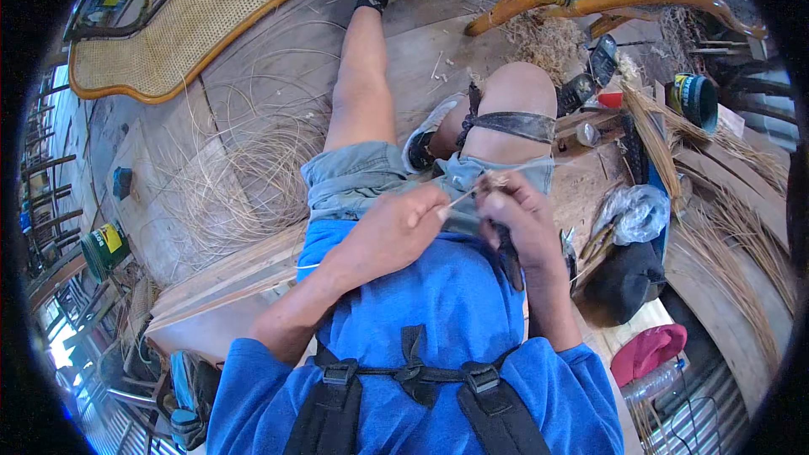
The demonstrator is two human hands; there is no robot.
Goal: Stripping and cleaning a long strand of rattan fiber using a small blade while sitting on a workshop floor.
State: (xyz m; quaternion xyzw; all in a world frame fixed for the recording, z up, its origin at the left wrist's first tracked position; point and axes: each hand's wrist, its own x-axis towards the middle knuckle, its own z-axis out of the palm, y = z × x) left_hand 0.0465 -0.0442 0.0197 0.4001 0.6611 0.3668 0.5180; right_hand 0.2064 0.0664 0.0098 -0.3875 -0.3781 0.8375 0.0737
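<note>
Over my lap, a thin pale rattan strip (461, 200) runs between my two hands. My left hand (400, 227) is closed in a pinch on one stretch of it. My right hand (521, 217), slightly smeared by motion, is closed around the strip's other stretch. A narrow dark tool (509, 259) sticks out below the right fingers; its working end is hidden, and I cannot tell its exact kind. Beyond the right hand lies my bent knee, with a black strap (514, 125) tied around it.
Loose rattan strands (244, 177) lie coiled on the floor at left. A woven cane panel (211, 13) is at far left, a curved wooden frame (640, 2) at far right. Fibre shavings (548, 46), rattan bundles (733, 278), a plastic bag (636, 212) and a red cap (647, 354) surround my right side.
</note>
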